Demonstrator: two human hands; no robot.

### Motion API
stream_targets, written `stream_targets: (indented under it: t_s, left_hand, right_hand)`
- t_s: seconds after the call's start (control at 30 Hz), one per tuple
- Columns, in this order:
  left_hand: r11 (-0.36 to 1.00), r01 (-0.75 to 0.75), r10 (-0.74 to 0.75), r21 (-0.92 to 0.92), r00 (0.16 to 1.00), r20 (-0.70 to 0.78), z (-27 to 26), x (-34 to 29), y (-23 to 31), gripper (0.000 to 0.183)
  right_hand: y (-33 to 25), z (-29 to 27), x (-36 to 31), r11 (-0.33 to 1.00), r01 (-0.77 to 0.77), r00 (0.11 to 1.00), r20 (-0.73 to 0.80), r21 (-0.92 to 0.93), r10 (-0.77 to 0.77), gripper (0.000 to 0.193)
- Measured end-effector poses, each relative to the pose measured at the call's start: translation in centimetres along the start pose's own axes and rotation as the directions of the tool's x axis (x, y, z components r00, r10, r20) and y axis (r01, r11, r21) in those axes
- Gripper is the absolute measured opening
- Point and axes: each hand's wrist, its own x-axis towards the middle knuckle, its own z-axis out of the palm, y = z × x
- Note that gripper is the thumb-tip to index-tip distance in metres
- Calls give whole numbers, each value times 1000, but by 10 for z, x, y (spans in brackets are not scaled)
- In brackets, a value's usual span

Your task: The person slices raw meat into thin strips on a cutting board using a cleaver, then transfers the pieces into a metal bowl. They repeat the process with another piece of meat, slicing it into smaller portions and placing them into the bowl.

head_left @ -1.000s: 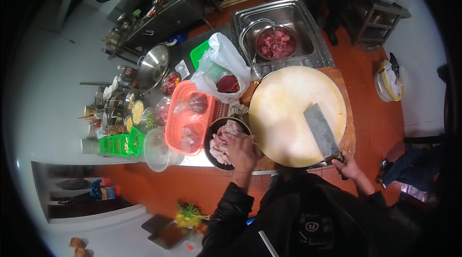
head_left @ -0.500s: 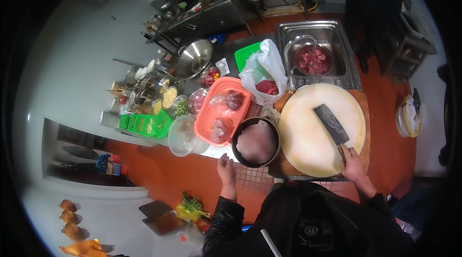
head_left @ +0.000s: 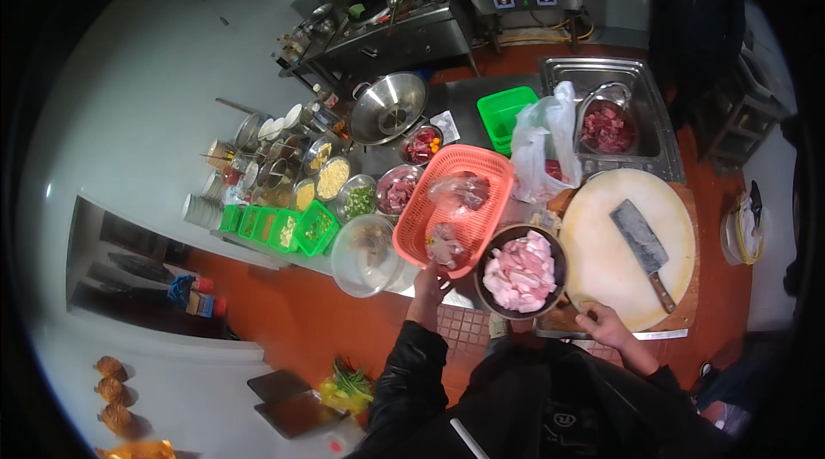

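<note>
My left hand (head_left: 432, 284) is at the near edge of the coral plastic basket (head_left: 411, 244), thumb apart from the fingers; whether it touches the rim is hard to tell. Inside the basket lie two clear plastic bags of meat (head_left: 464, 192). Beside it a dark round pot (head_left: 563, 274) is filled with pale pink pieces of raw meat (head_left: 521, 272). My right hand (head_left: 604, 325), fingers loosely apart and holding nothing, is by the near left edge of the round white chopping board (head_left: 593, 235). A cleaver (head_left: 639, 238) rests on the board, its handle pointing toward me.
A steel sink (head_left: 653, 85) holds a basin of red meat (head_left: 608, 127). Near it are a white plastic bag (head_left: 547, 137) and a green basket (head_left: 505, 111). To the left stand a clear tub (head_left: 365, 257), several bowls and green trays (head_left: 316, 228). Another person (head_left: 692, 12) stands far right.
My right hand has let go of the cleaver, left it on the board and moved left toward the pot. My left hand has come up to the basket. The view has shifted.
</note>
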Motion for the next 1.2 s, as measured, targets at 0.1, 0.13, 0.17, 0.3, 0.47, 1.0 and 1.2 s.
stream_targets:
  t_s: [0.1,0.13,0.17,0.3,0.47,1.0,1.2]
  left_hand:
    - [992,-93,84,90,991,104,1,4,7,20]
    - [992,-93,83,91,991,108,1,2,10,24]
    - [993,-103,95,65,989,117,0,-1,14,27]
    - [994,-111,107,16,984,143,-11,-15,43,35]
    - [985,-156,170,-71,945,278,-56,-33,96,31]
    - [862,-437,403,-259,898,-176,-268,54,266,28]
    - [837,-452,410,-310,892,-192,-302,112,275,31]
  right_hand:
    - [-7,48,19,928,-241,970,76,285,229,43]
    - [-7,60,27,874,-314,948,83,370,306,44]
    - [-7,72,31,838,-323,944,91,440,316,42]
    - [-2,104,44,728,-216,945,-50,651,324,39]
    - [0,124,51,746,-121,958,-120,655,261,43]
    - [-84,173,183,800,-226,953,-45,556,301,29]
    - [-96,163,196,878,-294,942,-38,378,332,34]
